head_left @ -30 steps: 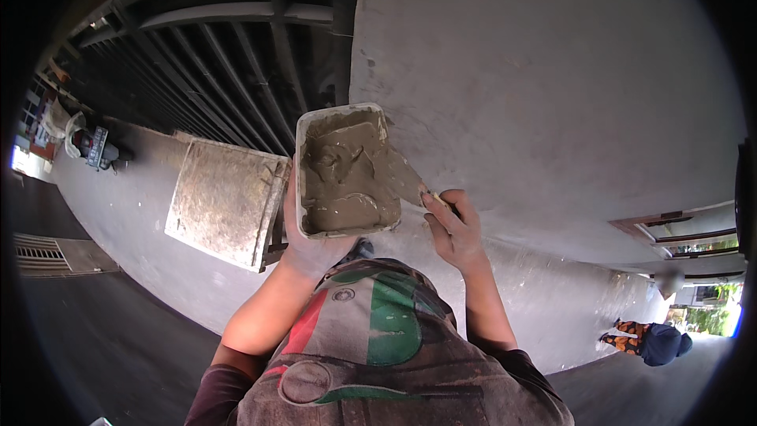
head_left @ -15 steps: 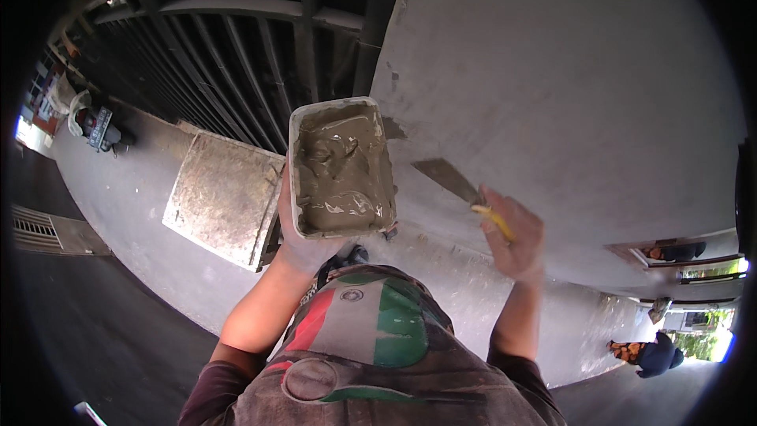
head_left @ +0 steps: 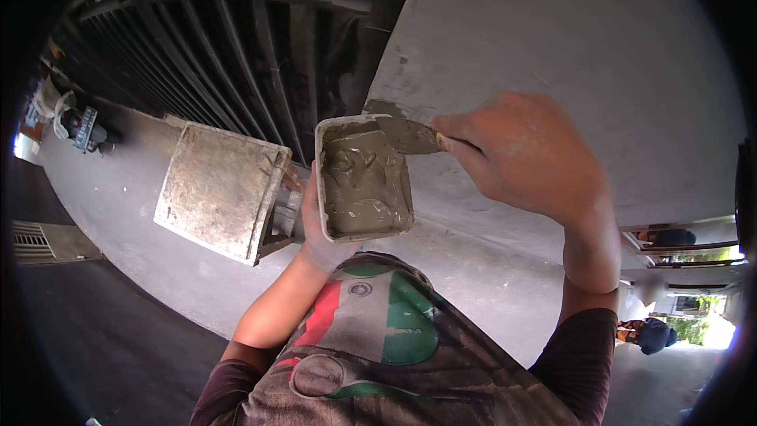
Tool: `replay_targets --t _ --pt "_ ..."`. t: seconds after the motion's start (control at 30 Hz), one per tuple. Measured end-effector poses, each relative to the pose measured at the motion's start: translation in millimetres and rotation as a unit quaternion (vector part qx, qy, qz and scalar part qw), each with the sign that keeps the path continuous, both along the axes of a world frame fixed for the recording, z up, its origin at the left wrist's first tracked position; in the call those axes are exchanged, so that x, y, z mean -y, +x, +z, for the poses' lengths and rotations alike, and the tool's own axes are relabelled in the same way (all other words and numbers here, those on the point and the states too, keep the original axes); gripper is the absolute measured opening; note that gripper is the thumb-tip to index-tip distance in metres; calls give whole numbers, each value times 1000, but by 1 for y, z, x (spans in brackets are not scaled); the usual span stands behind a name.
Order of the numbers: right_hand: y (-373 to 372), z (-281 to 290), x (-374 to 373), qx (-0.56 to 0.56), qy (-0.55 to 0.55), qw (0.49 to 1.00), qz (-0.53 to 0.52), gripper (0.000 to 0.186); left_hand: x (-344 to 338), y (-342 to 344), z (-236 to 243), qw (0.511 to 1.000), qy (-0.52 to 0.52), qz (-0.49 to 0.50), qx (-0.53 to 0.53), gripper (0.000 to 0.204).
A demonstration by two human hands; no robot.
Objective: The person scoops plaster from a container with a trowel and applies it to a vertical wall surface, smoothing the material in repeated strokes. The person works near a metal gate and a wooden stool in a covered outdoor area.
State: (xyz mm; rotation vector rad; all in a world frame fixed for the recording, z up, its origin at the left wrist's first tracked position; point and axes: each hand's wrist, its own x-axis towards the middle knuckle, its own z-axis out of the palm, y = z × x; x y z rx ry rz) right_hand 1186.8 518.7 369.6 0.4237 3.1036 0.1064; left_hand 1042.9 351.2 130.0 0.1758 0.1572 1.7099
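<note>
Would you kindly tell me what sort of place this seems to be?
Probably a house's porch or carport, judging by the dark barred gate, the broad grey wall and what looks like a parked motorbike.

A stained, square-topped stand (head_left: 221,189) sits near a dark barred gate (head_left: 214,55).

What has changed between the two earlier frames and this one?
The right hand, out to the right of the tub half a second ago, has swung left and upward, bringing the putty knife to the tub's upper right corner, higher than in the first frame. Nothing was picked up or let go. Unchanged: the left hand supports the tub of grey-brown paste.
</note>
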Motion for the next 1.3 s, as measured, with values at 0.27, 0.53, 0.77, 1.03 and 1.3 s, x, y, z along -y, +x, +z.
replay_targets --t 0.27,0.53,0.77,1.03,1.3 --pt "-40 -18 11 65 -97 992 -39 25 13 -11 -9 995 16 103 1 66" --pt "-34 -53 8 74 -411 878 -232 34 38 -36 1 991 -61 122 -7 69" --pt "-4 -68 47 -32 -484 831 -273 33 48 -47 2 993 -41 110 -15 68" --pt "16 -77 104 -149 -317 913 -208 32 55 -45 13 997 21 66 -44 66" --pt "31 -106 119 -184 -492 809 -264 31 62 -40 3 994 15 68 -85 64"
